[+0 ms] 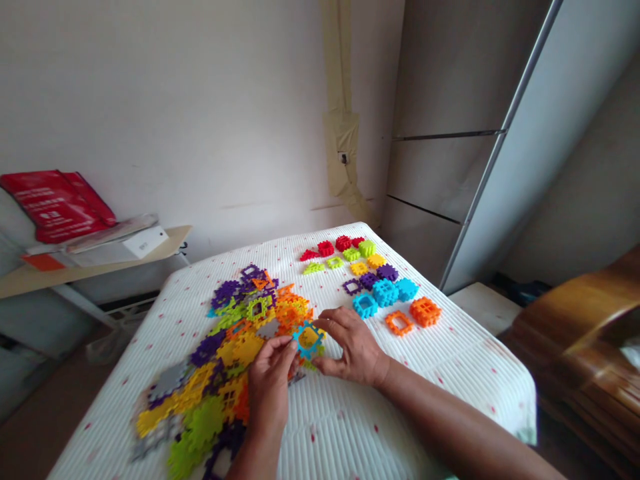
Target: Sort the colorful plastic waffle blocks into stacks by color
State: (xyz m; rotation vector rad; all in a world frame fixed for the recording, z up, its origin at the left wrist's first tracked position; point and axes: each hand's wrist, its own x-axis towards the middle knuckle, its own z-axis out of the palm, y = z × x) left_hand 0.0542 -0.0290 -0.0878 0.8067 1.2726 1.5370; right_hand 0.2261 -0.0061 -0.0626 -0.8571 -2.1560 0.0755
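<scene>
A blue square frame piece [299, 331] with toothed edges is held up over the pile. My left hand [271, 373] pinches its left edge between thumb and fingers. On its right side, my right hand [353, 347] has the index finger at the upper edge and the thumb near the lower edge, closed around it. Under and left of the hands spreads a mixed pile of toothed plastic pieces, among them a yellow piece [249, 348], a green piece [206, 421] and a purple piece [208, 347].
Right of the pile, pieces stand grouped by colour: red stacks [343, 243], green ones [367, 248], purple ones [387, 272], blue stacks [385, 292] and orange ones [425, 311]. A white quilted cloth [350, 427] covers the table. A grey cabinet [435, 167] stands behind right.
</scene>
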